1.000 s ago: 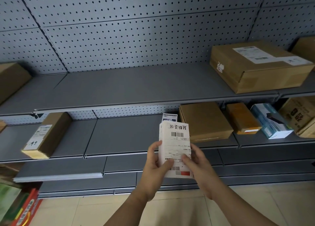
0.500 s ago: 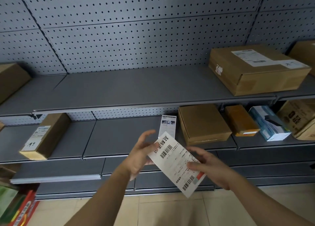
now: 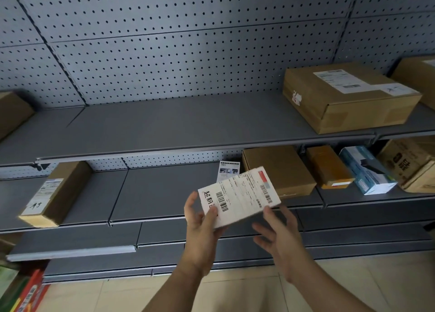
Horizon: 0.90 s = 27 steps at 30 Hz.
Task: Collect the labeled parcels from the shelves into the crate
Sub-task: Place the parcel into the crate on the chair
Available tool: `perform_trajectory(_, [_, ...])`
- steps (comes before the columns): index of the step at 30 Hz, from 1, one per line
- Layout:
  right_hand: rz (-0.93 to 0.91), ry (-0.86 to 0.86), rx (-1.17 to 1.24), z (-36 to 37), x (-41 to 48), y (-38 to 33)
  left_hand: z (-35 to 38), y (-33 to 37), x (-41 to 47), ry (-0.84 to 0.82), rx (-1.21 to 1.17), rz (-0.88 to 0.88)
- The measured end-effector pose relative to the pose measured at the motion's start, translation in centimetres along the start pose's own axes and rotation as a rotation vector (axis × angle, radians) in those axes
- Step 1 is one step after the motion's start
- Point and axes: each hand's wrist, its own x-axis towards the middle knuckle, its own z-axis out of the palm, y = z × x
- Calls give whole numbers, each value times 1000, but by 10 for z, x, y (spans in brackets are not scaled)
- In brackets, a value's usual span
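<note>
Before shelves, left hand gripping parcel

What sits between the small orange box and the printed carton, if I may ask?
A blue and white box lies between the orange box and the printed carton, per the head view.

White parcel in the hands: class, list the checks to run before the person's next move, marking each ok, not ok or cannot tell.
1. Left hand grips the white parcel: ok, thumb across its label.
2. Right hand has a grip too: not ok, its fingers are spread open below the parcel.
3. Label faces the person: ok, barcodes show.
4. Crate in sight: cannot tell, none plainly shows.
5. Shelves cleared: not ok, the big brown box and others sit there.
</note>
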Motion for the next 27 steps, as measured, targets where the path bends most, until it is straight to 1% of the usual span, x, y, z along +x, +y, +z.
perform_trajectory(1, [-7,-15,-2,7,-3,4,5,-3,-4,15,-45,-13])
perform_trajectory(3, [-60,-49,24,19,-4,7,15,-10,-11,-5,-81,-39])
perform_trajectory(5, [-124,-31,56,23,-1,3,19,-14,-19,-52,-39,-53])
perform_trajectory(7, [-158,-35,34,22,2,-5,19,-15,-24,-107,29,-48])
perform_trajectory(12, [-164,-118,-141,4,11,-25,12,4,-13,-170,162,-35])
perform_trajectory(16, [-148,-191,-216,-4,14,-30,18,12,-1,-188,291,-30])
perform_trajectory(18, [-124,-207,-209,-5,13,-28,21,11,-3,-192,294,-22])
perform_trajectory(21, [-80,-193,-192,-9,11,-22,23,5,-12,-207,234,-53])
perform_trajectory(27, [-95,-164,-176,-18,7,-20,29,1,-17,-223,243,-57])
